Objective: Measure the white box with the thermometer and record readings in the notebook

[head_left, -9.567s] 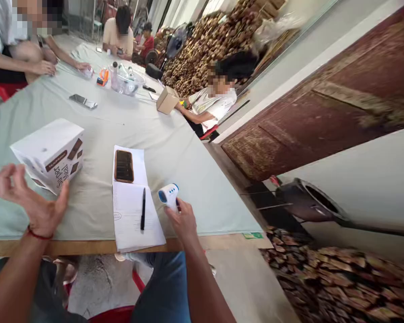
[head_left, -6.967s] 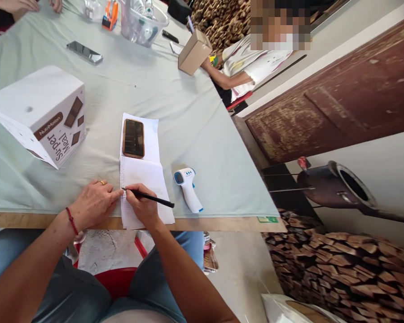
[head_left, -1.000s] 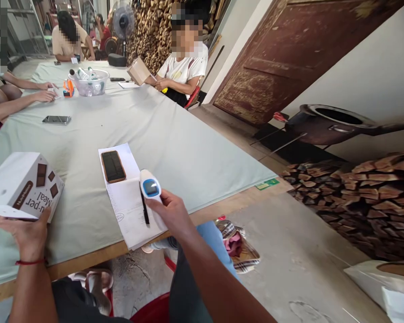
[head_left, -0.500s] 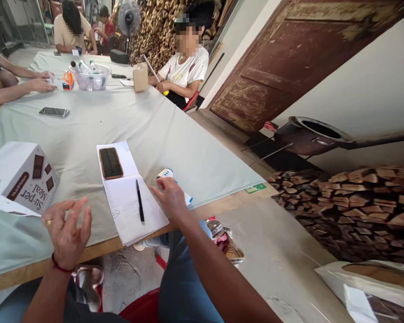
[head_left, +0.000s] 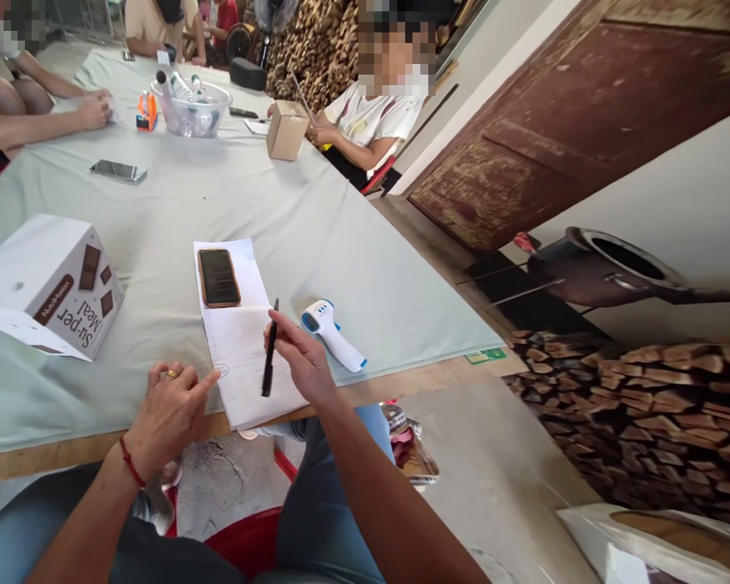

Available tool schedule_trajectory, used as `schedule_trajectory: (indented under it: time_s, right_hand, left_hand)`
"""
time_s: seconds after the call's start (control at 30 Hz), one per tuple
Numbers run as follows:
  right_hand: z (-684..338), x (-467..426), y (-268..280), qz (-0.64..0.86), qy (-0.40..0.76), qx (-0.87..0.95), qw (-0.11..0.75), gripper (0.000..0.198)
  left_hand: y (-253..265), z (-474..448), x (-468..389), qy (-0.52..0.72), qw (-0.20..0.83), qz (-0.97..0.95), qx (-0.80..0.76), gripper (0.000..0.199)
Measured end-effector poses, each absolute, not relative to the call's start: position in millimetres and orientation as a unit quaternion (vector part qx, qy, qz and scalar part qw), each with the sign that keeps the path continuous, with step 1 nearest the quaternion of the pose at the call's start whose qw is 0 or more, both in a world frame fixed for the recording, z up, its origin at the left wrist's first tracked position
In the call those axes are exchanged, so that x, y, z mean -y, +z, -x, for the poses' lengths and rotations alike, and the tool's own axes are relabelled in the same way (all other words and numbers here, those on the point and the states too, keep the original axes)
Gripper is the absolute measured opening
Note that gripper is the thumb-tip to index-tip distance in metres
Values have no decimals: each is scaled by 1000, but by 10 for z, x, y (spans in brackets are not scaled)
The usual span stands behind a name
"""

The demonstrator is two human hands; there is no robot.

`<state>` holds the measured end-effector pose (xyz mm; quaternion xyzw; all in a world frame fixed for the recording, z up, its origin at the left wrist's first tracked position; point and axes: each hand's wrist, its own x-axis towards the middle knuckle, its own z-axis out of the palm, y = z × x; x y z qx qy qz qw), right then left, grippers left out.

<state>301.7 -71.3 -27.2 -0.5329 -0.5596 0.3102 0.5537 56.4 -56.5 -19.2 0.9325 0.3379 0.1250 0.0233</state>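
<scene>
Pinching the pen (head_left: 268,365) in our right hand (head_left: 304,357), we hold it over the paper (head_left: 237,337). Our left hand (head_left: 171,405) extends its index to the paper's edge, other fingers loosely bent.

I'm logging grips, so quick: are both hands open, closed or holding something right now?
Left hand: loosely open, nothing visible in it, at the paper's left edge.
Right hand: closed on the pen.
</scene>
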Motion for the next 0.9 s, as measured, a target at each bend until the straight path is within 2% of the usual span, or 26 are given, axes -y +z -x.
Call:
schedule_trajectory:
  time_s: [0.1, 0.2, 0.3, 0.4, 0.57, 0.9]
  right_hand:
    - [-2847, 758, -301, 508, 372, 511, 585, 45]
    - [-2685, 748, -320, 537, 357, 486, 590, 34]
    - [-2576, 705, -352, 533, 372, 495, 576, 38]
    - [-2505, 663, -421, 545, 394, 501, 545, 28]
    - [-2429, 654, -552, 586, 355, 493, 537, 11]
    - [-2426, 654, -597, 581, 323, 541, 515, 12]
  left_hand:
    - [-164, -620, 562, 99, 24, -931, -351, 40]
    - [-149, -654, 544, 83, 21, -929, -359, 38]
    - [-139, -662, 536, 73, 17, -929, -362, 37]
    - [-138, -663, 536, 70, 12, -930, -362, 38]
    - [-151, -666, 524, 77, 19, -931, -357, 39]
    - [-123, -696, 535, 85, 32, -929, -358, 33]
